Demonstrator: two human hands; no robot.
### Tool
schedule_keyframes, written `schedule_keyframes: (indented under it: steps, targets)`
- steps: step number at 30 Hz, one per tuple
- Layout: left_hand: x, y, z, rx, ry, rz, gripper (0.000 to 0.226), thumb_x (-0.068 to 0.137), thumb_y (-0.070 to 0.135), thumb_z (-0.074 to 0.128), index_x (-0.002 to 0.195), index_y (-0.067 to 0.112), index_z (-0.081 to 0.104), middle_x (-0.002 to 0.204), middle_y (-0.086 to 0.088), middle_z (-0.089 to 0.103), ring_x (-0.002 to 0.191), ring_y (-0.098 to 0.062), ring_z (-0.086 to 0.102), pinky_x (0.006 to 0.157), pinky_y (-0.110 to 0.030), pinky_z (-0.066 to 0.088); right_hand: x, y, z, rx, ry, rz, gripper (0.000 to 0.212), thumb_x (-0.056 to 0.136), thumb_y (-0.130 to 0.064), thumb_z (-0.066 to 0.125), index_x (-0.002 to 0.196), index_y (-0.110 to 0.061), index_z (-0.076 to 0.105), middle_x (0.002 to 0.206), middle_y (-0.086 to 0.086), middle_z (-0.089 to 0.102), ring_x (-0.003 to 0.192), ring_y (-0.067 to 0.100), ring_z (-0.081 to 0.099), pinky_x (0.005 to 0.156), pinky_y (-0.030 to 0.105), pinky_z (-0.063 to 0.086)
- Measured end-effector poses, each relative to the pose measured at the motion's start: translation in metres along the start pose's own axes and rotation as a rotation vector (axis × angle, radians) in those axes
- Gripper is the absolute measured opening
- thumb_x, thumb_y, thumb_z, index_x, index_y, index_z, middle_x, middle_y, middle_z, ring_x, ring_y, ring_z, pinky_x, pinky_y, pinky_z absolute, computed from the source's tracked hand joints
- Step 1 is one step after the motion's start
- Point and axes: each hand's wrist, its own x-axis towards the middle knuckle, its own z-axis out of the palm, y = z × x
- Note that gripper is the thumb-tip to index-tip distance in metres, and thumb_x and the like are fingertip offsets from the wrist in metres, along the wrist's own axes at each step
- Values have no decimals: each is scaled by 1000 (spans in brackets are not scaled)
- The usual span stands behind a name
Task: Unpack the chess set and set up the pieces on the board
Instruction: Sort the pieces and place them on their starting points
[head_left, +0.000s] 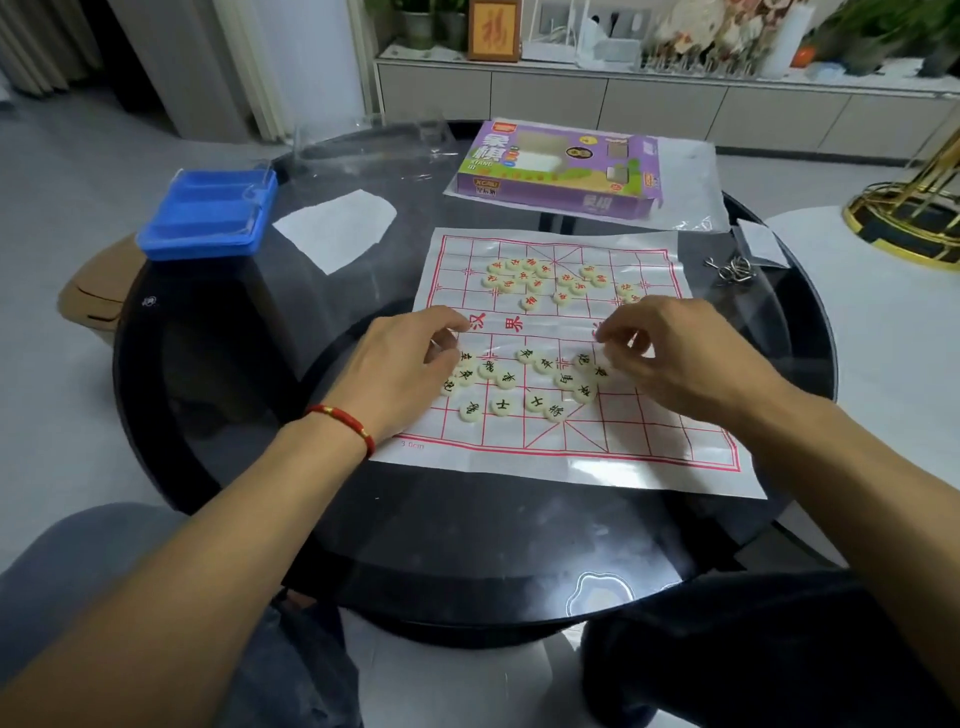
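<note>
Head view shows your board (550, 452) already unfolded flat on the tabletop (363, 519), so the unpacking looks done. The pieces are all out on it, but none sits on a starting point yet. The red pieces (540, 280) lie in a loose heap on the far half, and the black pieces (524, 382) are scattered over the near half, most of them face up.

Your left hand (400, 364) rests over the left edge of the black group, fingers curled down among the pieces; whether that grip has closed on one you cannot tell from here. Your right hand (670, 353) hangs just above the right end of the black group, thumb and forefinger drawn close together as if pinching, though no piece shows plainly between them, so that grip is uncertain too.

By my reading you have sorted the colours to their sides and the placing is still to do: every piece of both colours has to go to its own crossing, back rank first.

Beyond the board, the box (561, 171) lies at the far edge on a clear plastic wrap (691, 176). A blue tray (208, 213) sits at the far left, and a small metal puzzle (727, 267) lies to the right of the board.
</note>
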Motion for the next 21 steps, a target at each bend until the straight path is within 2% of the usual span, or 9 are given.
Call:
schedule_keyframes:
  steps: [4,6,9,12,16,19,21]
  targets:
    - [-5,-8,-1,45,1,-6,37,104,19,49,139,27,53,127,5,63,98,-6,53,79,-16,45,-4,10,1,-111,-42,163,30,100,-33,57,128,-27,65,131,3,65,111,27,63,90,44,57]
    - [-10,-11,-5,56,-1,-17,38,103,16,47,140,26,51,127,5,62,101,-8,54,85,-23,49,-8,9,4,-113,-63,162,29,100,-36,55,125,-28,66,129,3,63,112,28,61,88,45,56]
    - [-21,-17,-13,92,-3,-29,42,101,12,49,141,27,50,126,5,61,104,-9,53,91,-27,49,-15,2,12,-108,-40,96,24,99,-34,55,117,-28,70,118,2,64,103,27,62,82,43,57]
    - [-30,-26,-22,105,16,-65,39,102,14,47,139,26,53,127,3,62,103,-8,52,90,-26,48,-17,-10,20,-128,-19,19,26,99,-32,51,117,-28,70,119,2,64,103,26,61,79,42,58]
    - [-32,-31,-30,88,44,-112,36,104,16,47,137,26,56,127,3,63,103,-9,55,87,-23,47,-16,-23,23,-137,-7,-25,30,102,-33,48,123,-25,67,125,2,63,110,25,59,83,41,57]
    - [-30,-31,-35,74,17,-122,35,103,17,49,135,27,58,128,4,63,109,-11,57,89,-24,49,-12,-24,19,-142,-30,-22,29,102,-33,50,124,-25,67,127,1,63,113,23,59,84,41,58]
    - [-27,-32,-39,81,-14,-115,34,102,17,50,132,30,59,126,6,63,106,-9,57,85,-21,49,-9,-22,15,-116,-34,-19,29,100,-33,53,125,-25,67,127,0,63,112,22,61,84,40,57]
